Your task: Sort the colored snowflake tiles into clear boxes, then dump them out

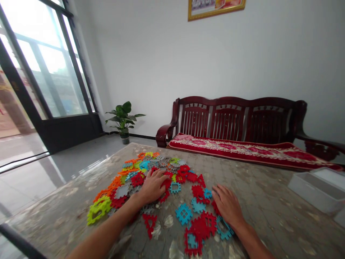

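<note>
My left hand [153, 186] lies on a spread pile of flat toothed plastic building pieces, its fingers apart over some red ones. Orange pieces [111, 185], lime green pieces [99, 209] and grey pieces lie around it. My right hand [227, 202] rests with fingers stretched out at the edge of a smaller group, partly covering a red piece. Close to it are a blue window piece [184, 214], a blue frame [224, 229] and several red pieces [201, 227]. A red triangular piece [150, 224] lies apart, between the two groups.
The pieces lie on a table with a patterned grey-brown cover [272, 212]. A translucent plastic box [314, 190] stands at the right. Beyond the table are a dark wooden bench [234, 122] with a red cushion [242, 151], a potted plant [124, 120] and a glass door.
</note>
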The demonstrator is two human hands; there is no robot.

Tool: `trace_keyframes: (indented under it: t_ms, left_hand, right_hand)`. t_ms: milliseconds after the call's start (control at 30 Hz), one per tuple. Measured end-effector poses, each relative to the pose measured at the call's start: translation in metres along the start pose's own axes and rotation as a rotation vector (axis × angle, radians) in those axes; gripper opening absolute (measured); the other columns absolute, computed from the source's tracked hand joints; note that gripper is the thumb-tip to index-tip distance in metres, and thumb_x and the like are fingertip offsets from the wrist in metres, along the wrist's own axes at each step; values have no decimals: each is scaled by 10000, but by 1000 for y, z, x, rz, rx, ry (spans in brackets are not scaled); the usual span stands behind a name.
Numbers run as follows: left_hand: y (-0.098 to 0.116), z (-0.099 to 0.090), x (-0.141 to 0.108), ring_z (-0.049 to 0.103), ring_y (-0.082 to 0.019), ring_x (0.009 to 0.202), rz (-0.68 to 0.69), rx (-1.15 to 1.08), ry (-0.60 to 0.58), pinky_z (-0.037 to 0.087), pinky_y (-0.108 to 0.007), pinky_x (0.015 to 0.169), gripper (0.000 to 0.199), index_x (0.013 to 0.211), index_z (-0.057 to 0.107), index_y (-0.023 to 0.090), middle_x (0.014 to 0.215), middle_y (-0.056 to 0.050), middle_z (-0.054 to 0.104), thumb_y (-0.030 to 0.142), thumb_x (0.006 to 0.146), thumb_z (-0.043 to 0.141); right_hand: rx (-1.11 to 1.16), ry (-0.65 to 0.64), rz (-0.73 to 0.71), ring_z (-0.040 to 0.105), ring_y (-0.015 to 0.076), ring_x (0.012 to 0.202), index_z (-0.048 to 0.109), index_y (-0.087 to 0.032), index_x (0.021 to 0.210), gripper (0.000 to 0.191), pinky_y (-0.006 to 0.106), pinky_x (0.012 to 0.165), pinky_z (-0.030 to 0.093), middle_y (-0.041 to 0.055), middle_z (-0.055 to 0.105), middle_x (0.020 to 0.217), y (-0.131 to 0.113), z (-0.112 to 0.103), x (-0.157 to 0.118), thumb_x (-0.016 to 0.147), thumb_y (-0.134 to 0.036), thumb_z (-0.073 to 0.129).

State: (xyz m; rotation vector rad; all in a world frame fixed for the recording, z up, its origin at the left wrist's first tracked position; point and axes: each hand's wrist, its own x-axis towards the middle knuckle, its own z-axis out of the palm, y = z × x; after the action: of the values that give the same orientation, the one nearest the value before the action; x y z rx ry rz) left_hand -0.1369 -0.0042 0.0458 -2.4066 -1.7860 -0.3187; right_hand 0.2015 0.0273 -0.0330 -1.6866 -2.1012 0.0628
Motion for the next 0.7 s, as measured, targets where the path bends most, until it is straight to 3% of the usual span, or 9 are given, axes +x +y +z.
trace_keyframes:
  t_ms: [100, 200, 300, 467, 700]
  left_hand:
    - [37, 4, 31, 393, -308, 1409, 38, -31, 35, 233, -606, 1162, 338, 1248, 627, 323, 1467, -52, 528, 343, 937, 495]
    - [70, 16, 74, 293, -322, 1464, 80, -26, 30, 156, -610, 1189, 450, 1342, 565, 321, 1526, -62, 456, 527, 955, 465]
    - [80, 34, 116, 268, -367, 1472, 73, -17, -19, 108, -660, 1177, 555, 1373, 550, 301, 1531, -98, 451, 616, 921, 479]
    - [56, 57, 150, 381, -444, 1392, -61, 23, -119, 141, -744, 1104, 530, 1295, 627, 250, 1442, -169, 538, 592, 917, 484]
    - [10, 59, 130, 462, -392, 1335, -167, 95, -120, 137, -731, 1101, 468, 1345, 573, 295, 1442, -141, 544, 512, 959, 421]
  right_hand:
    - [6, 0, 19, 506, 280, 1325, 666, -210, 1273, 515, 474, 1141, 345, 91, 607, 1390, 0, 0, 1, 966, -438, 322]
    - [14, 6, 33, 504, 274, 1329, 659, -215, 1282, 518, 464, 1142, 347, 84, 607, 1390, -1, 0, 1, 973, -442, 309]
    - [32, 18, 30, 513, 272, 1318, 663, -205, 1274, 513, 460, 1137, 355, 94, 608, 1387, -1, -1, 1, 979, -432, 310]
    - [33, 4, 37, 506, 268, 1324, 661, -208, 1275, 480, 455, 1138, 354, 88, 605, 1392, -2, -2, 0, 977, -404, 340]
    - [4, -1, 48, 503, 279, 1320, 657, -228, 1281, 432, 451, 1131, 353, 81, 589, 1411, -4, -2, 0, 929, -361, 443]
